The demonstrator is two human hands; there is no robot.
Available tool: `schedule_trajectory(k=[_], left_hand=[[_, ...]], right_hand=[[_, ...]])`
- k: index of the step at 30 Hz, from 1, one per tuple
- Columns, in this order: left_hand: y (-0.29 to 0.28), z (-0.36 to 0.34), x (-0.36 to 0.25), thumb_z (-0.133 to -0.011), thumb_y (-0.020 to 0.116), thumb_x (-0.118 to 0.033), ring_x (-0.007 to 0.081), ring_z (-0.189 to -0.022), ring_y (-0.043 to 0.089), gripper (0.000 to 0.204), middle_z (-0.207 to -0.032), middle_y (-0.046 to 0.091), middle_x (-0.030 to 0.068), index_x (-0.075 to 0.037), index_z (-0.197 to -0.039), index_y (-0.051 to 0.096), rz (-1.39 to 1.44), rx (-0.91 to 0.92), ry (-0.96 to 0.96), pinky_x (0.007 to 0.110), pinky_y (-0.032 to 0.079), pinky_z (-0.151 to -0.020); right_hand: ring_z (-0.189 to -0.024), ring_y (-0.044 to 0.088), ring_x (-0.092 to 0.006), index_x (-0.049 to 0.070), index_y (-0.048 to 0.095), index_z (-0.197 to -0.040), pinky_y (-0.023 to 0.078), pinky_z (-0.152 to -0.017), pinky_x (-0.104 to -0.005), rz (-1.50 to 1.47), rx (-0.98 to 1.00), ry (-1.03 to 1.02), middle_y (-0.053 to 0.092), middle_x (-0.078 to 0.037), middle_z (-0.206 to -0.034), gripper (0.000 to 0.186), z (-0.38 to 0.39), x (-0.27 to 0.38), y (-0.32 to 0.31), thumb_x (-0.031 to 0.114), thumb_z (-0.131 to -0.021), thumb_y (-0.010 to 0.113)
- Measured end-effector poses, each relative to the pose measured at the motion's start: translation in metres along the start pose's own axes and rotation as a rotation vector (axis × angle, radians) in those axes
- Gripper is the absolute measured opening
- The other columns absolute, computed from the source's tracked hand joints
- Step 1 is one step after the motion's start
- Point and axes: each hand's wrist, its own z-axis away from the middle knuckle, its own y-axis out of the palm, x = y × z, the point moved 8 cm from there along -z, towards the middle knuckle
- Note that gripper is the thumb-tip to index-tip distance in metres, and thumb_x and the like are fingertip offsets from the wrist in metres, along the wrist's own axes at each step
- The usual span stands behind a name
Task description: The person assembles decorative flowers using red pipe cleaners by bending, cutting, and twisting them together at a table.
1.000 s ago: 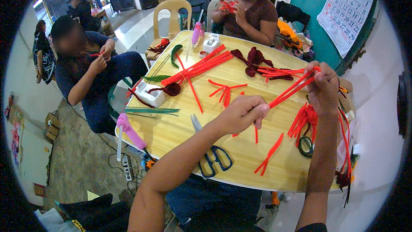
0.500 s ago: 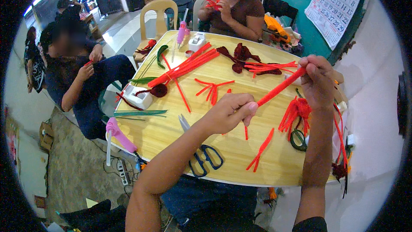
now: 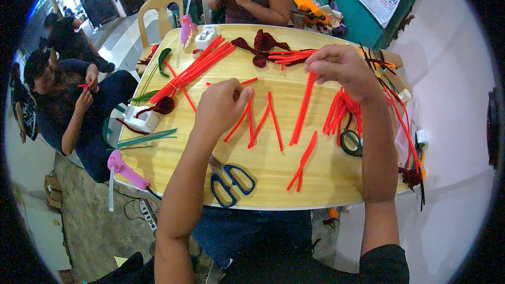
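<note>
My left hand hovers over the left middle of the table, its fingers curled down and closed. Its thumb is beside the peak of a bent red pipe cleaner; what the fingertips hold, if anything, is hidden. Farther right, my right hand pinches the upper end of a straight red pipe cleaner strip, which slants down toward the table. Between the hands lies another bent red pipe cleaner. A crossed red piece rests nearer me. Blue-handled scissors lie below my left hand, their blades partly covered by my wrist.
A bundle of red pipe cleaners, dark red flower pieces and two pink glue guns lie around the table. A red tassel-like piece is by my right forearm. Two people work nearby.
My hands have moved apart, and the red strip that was stretched between them is now only at my right hand, slanting down. My left hand has shifted left. The view has shifted too.
</note>
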Motion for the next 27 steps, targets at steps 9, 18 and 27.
schedule_trajectory(k=[9,18,27], left_hand=[[0.033,0.012,-0.003,-0.079,0.071,-0.032,0.0319,-0.074,0.066,0.033,-0.08,0.068,0.0164,-0.001,-0.088,0.066,-0.257,0.226,-0.044,0.041,0.053,-0.07],[0.001,0.001,0.002,-0.086,0.067,-0.031,0.023,-0.069,0.068,0.033,-0.072,0.068,0.0138,0.001,-0.092,0.065,0.066,0.027,-0.039,0.035,0.052,-0.063],[-0.061,-0.002,0.044,-0.085,0.066,-0.02,0.0292,-0.08,0.066,0.019,-0.087,0.067,0.0159,-0.003,-0.094,0.067,-0.165,-0.344,-0.035,0.039,0.052,-0.072]], right_hand=[[-0.08,0.065,-0.0179,0.0,0.069,-0.099,0.052,-0.072,-0.0331,0.672,0.142,0.059,0.069,-0.011,-0.092,0.025,-0.016,-0.045,0.029,0.017,-0.081,0.068],[-0.088,0.066,-0.0263,0.002,0.069,-0.094,0.05,-0.081,-0.0362,0.682,0.059,-0.02,0.069,-0.014,-0.092,0.028,-0.01,-0.028,0.021,0.027,-0.082,0.066],[-0.084,0.065,-0.0236,0.002,0.068,-0.096,0.05,-0.077,-0.0346,0.81,0.115,-0.054,0.069,-0.012,-0.089,0.025,-0.004,-0.006,0.054,0.024,-0.084,0.065]])
